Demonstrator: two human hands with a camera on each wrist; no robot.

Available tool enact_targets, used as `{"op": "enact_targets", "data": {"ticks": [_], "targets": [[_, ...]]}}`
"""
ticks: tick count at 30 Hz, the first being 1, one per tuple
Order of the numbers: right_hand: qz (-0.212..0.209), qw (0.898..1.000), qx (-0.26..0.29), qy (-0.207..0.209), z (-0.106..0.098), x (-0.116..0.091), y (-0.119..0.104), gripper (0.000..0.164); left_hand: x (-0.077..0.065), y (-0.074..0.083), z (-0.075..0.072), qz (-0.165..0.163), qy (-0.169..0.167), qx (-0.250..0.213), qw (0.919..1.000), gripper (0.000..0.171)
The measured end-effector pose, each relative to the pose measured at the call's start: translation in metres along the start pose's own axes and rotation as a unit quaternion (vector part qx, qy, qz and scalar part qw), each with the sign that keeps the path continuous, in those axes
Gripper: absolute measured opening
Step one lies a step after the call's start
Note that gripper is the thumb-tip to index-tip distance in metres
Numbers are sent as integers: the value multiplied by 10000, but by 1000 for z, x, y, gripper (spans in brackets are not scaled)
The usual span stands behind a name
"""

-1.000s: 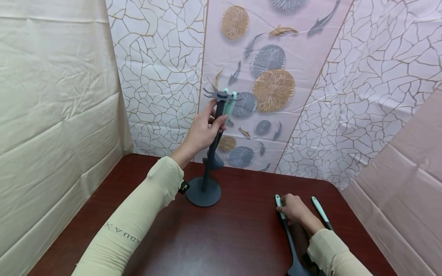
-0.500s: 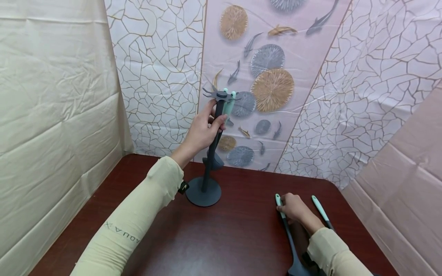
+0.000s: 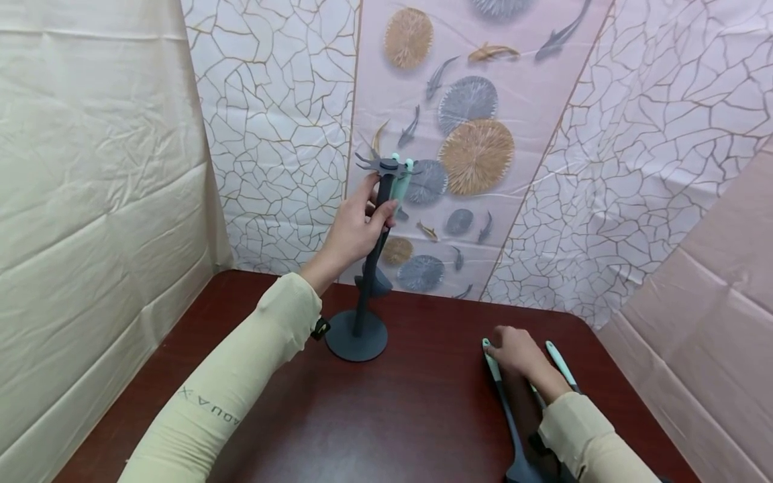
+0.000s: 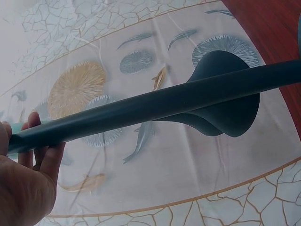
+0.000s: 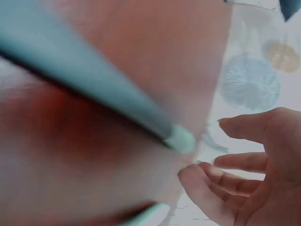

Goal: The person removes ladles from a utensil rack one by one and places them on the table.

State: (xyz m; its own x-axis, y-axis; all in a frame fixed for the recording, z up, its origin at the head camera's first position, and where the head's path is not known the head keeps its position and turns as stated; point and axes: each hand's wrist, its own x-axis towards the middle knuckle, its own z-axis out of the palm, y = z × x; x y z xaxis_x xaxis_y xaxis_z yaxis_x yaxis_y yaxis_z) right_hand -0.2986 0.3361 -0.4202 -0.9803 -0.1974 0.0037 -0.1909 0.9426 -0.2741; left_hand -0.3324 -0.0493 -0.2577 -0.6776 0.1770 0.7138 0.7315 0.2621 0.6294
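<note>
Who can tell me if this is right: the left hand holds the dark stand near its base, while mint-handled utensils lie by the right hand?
The height is wrong: the head view shows the left hand holding the dark stand near its top, not its base. The rest holds.

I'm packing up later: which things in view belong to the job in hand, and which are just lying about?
Probably the job's:
Dark grey, round-based utensil stand, held near its top
Mint-green-handled utensils hanging on it
Long dark grey utensils with mint-green handles, lying at right

Apparently just surroundings:
Glossy reddish-brown table
White-and-pink cloth backdrop printed with fish
</note>
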Motion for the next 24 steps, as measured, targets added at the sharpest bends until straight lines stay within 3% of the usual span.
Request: {"op": "enact_targets", "data": {"ticks": [4, 12, 20, 24], "targets": [[-124, 9988, 76, 476, -24, 2, -19, 57, 0, 4, 1, -67, 86, 40, 9999, 44], [-520, 9888, 352, 1354, -71, 12, -67, 46, -6, 17, 7, -456, 506, 543, 9962, 47], [-772, 9768, 546, 1924, -95, 17, -97, 44, -9, 21, 11, -600, 915, 1160, 9872, 48], [-786, 9735, 742, 2015, -104, 17, -108, 46, -13, 18, 13, -642, 875, 1177, 9871, 51]]}}
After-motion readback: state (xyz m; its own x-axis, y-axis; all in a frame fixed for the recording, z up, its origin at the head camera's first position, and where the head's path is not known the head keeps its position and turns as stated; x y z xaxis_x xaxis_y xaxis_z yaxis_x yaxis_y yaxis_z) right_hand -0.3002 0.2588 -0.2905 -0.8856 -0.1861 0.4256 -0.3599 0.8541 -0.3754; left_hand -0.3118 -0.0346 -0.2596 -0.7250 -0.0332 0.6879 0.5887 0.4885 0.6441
